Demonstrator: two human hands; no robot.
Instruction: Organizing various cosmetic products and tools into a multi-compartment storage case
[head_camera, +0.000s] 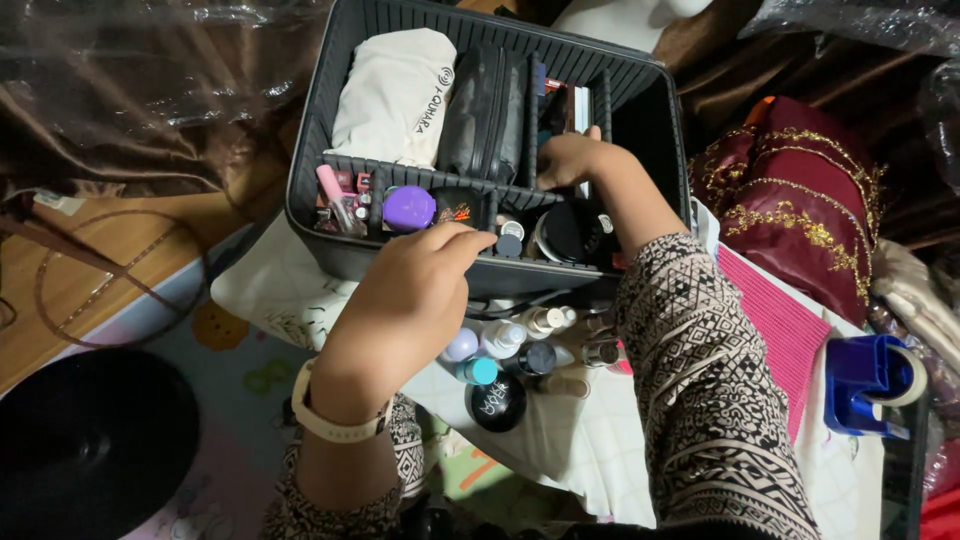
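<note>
A dark grey slatted organiser basket (330, 120) holds a cream cloth pouch (395, 95), a black zip pouch (485, 110) and, in its front compartment, a purple round jar (409, 208), a pink tube (330, 185) and a black round compact (565, 235). My left hand (410, 300) hovers at the basket's front wall, fingers curled and pointing at the small items; whether it grips anything is hidden. My right hand (570, 160) reaches inside the basket by the inner divider, fingers tucked down among the items.
Small bottles and a black round compact (497, 402) lie on a white cloth (590, 440) below the basket. A pink ribbed mat (780, 330), a blue tape dispenser (870, 385), a maroon embroidered fabric (800, 190) and a black round object (90, 440) surround it.
</note>
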